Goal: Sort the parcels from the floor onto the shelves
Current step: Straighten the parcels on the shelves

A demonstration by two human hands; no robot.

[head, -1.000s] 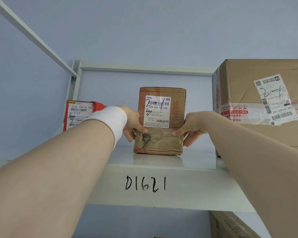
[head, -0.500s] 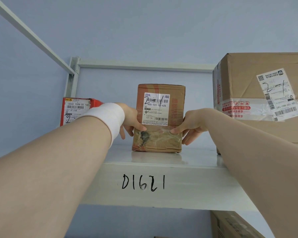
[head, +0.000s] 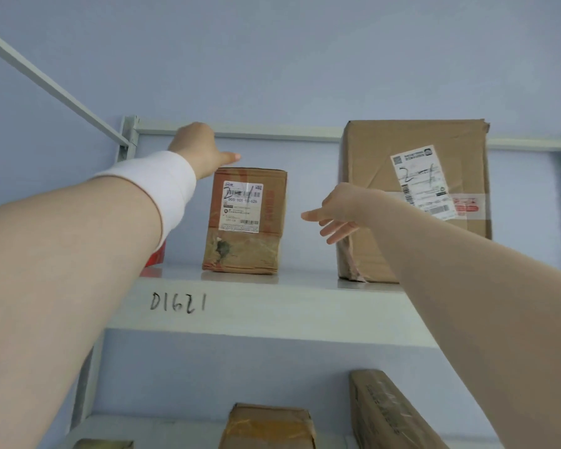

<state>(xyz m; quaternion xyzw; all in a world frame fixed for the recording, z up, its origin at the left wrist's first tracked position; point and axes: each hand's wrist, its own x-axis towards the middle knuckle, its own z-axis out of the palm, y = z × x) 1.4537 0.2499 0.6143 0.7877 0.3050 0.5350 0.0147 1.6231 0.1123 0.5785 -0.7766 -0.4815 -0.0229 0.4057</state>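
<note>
- Small parcel: a brown corrugated carton, an upright block taller than it is wide. It stands on the shelf marked D1621, between the red box and the large parcel, with a clear gap to the latter.
- Surface: we note a white label with a hand-written 2-1 on the upper front. Glossy clear tape lies wrinkled across the lower front, with a dark scuff there.
- Handling, in our judgement: stiff-walled and probably light. The tape looks slick, so we would press flat palms on the two plain side faces, low down, since the tall shape could tip.
- Left hand: above the parcel's top left corner, not touching it. The thumb is out straight, the other fingers are foreshortened behind the back of the hand, and nothing is held. There is a white wristband on that wrist.
- Right hand: in the gap to the parcel's right, clear of it. Its fingers are straight, spread apart and empty.
- Large parcel: a broad kraft carton, creased, with a taped seam and its own 2-1 label.
- Lower parcels: further brown cartons on the shelf beneath.
- Status: we judge this parcel placed.
</note>
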